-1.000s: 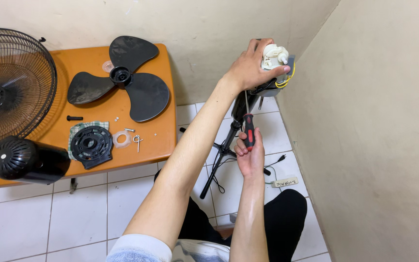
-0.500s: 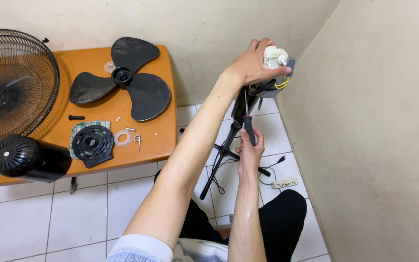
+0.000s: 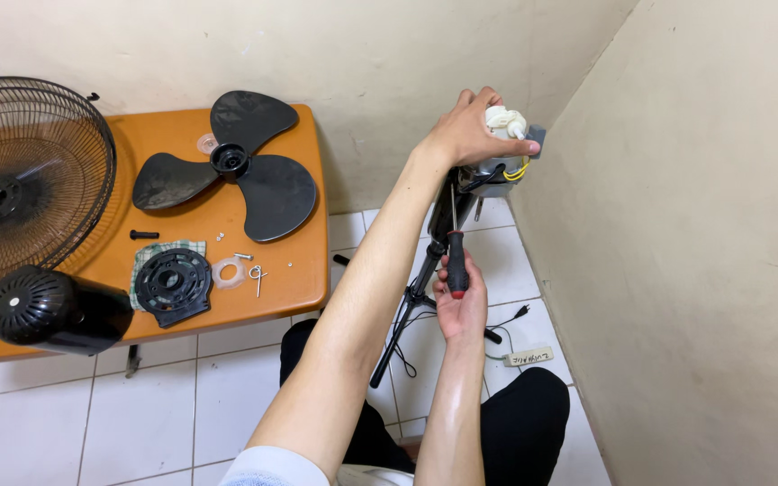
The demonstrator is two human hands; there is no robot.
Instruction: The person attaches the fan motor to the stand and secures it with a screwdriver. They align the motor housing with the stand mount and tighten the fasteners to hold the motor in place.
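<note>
My left hand (image 3: 463,133) grips the bare fan motor (image 3: 508,144), a white and grey block with yellow wires, on top of a black stand (image 3: 418,290) near the wall corner. Below it my right hand (image 3: 461,301) holds a screwdriver (image 3: 456,252) with a black and red handle, its shaft pointing up toward the underside of the motor. The tip is hidden behind the motor housing.
An orange table (image 3: 303,261) at left carries a black fan blade (image 3: 227,171), a wire grille (image 3: 20,184), a black motor cover (image 3: 51,310), a round black plate (image 3: 171,283) and small screws. A white power strip (image 3: 529,357) lies on the tiled floor by the wall.
My right hand with the screwdriver has dropped slightly lower under the motor. My left hand keeps its hold on the motor.
</note>
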